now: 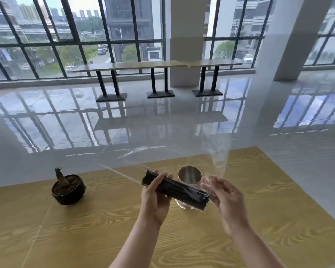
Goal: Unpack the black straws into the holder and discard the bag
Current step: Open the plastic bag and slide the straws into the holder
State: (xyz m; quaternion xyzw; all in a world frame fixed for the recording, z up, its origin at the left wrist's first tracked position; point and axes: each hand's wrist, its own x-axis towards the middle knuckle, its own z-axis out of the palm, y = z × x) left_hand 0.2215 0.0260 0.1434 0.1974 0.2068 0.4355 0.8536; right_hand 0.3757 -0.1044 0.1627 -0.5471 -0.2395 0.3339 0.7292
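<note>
I am watching my left hand (pixel 155 198) gripping one bundle of straws (pixel 180 190) near its 9 o'clock end, fingers curled round it. My right hand (pixel 226 198) is sitting half open at the bundle's 3 o'clock end, fingers touching the one clear bag (pixel 219 161); I cannot tell whether it is pinching it. The bundle is lying tilted above the surface (pixel 104 229), in front of one glass holder (pixel 190 176). One pot (pixel 68 188) is standing at 9 o'clock.

Bright daylight floods through the windows (pixel 75 35), glaring off the glossy floor (pixel 162 122); edges bow with wide-angle distortion.
</note>
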